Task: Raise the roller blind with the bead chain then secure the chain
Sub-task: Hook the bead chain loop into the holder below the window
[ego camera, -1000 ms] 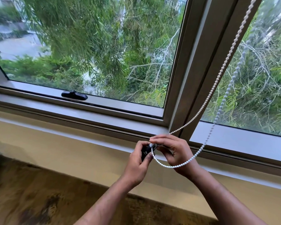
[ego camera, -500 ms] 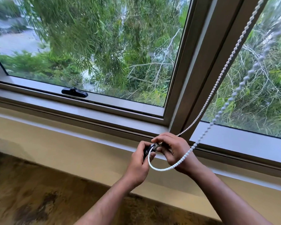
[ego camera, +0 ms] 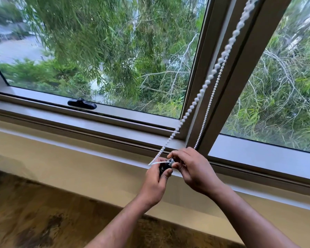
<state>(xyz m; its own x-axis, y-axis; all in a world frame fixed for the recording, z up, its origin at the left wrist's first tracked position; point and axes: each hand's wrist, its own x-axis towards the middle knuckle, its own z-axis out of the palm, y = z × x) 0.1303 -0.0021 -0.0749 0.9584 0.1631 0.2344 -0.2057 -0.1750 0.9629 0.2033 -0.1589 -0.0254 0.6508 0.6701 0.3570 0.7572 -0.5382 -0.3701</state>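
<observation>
A white bead chain [ego camera: 200, 91] runs down from the upper right in two strands, both nearly taut, along the window's centre post. Its lower end meets a small black clip [ego camera: 164, 168] with a pale metal end, held in front of the sill. My left hand [ego camera: 156, 181] grips the black clip from below, thumb on its face. My right hand [ego camera: 191, 168] pinches the clip's pale end and the chain from the right. The blind itself is out of view above.
A grey window frame with a centre post [ego camera: 220, 83] stands behind the hands. A black window handle [ego camera: 82, 104] sits on the left pane's lower rail. Below are a pale sill [ego camera: 97, 154], a beige wall and a mottled brown floor [ego camera: 43, 221].
The slack loop that hung under my right hand is gone; the near strand has swung left and both strands now run almost straight to the clip. The view has tilted slightly.
</observation>
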